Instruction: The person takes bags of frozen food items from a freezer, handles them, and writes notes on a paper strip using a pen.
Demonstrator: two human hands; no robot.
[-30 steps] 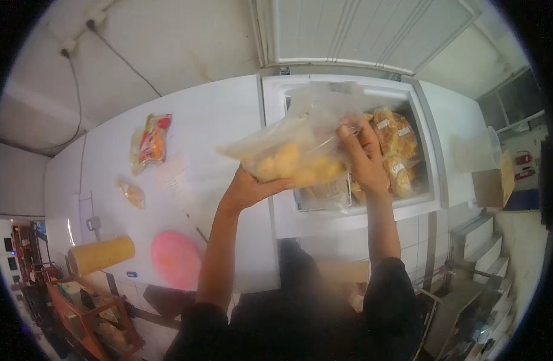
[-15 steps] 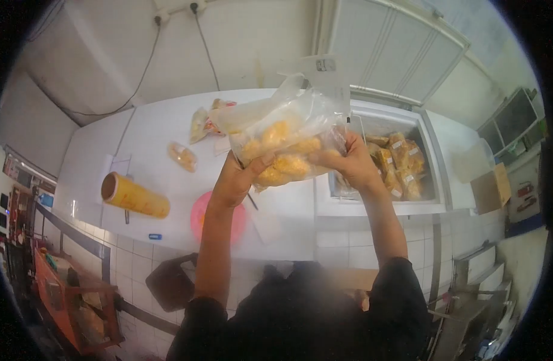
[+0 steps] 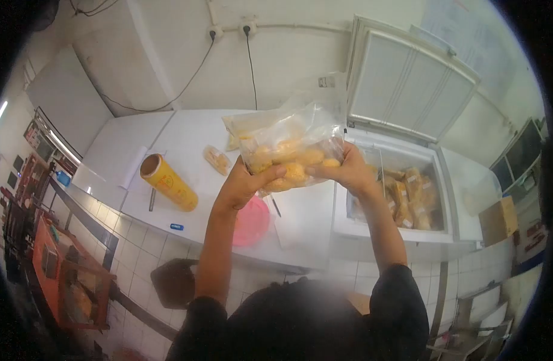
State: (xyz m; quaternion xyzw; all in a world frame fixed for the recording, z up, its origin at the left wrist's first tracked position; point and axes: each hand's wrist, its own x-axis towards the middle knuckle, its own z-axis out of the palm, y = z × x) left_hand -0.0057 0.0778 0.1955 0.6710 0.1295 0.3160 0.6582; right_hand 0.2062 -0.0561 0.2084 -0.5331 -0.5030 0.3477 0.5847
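A clear plastic bag (image 3: 288,153) filled with several yellowish, crumb-coated food pieces is held up above the white worktop. My left hand (image 3: 237,183) grips its lower left side, thumb pressed across the front. On the right side my right hand (image 3: 352,171) pinches it, thumb also in front. The bag's upper part is loose, see-through film. Behind it on the worktop lies a small pack of food (image 3: 216,160), and a pink round lid or plate (image 3: 251,221) sits below my left wrist, partly covered by it.
A yellow roll of film (image 3: 168,182) lies left on the white worktop (image 3: 150,210), near a blue marker-like item (image 3: 177,227). To the right, a chest freezer (image 3: 448,225) stands with its lid (image 3: 412,84) raised, holding several bagged foods (image 3: 409,195). A brown stool (image 3: 173,283) is below.
The view has shifted, so the worktop and freezer appear lower and farther right. Both hands still hold the bag, and its food pieces have settled a little differently.
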